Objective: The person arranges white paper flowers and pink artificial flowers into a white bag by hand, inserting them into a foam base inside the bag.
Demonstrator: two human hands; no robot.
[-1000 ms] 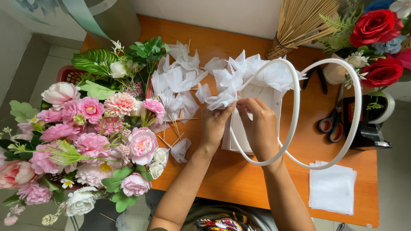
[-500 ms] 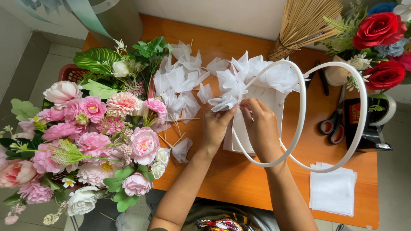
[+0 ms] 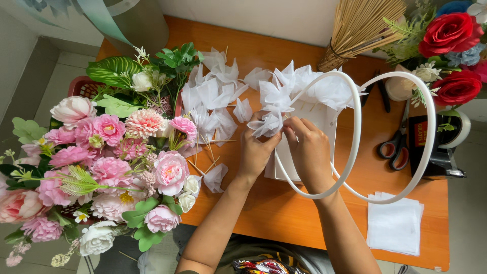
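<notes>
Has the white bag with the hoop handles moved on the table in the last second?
No. The white bag sits in the same spot relative to the scissors and the stack of white squares; both hands stay at its rim.

A red and yellow label (image 3: 419, 136) sits on the black tape dispenser (image 3: 436, 152) at the table's right edge.

An orange wooden table (image 3: 284, 213) stands against a white wall (image 3: 264, 18), grey tiled floor (image 3: 45, 86) beside
</notes>
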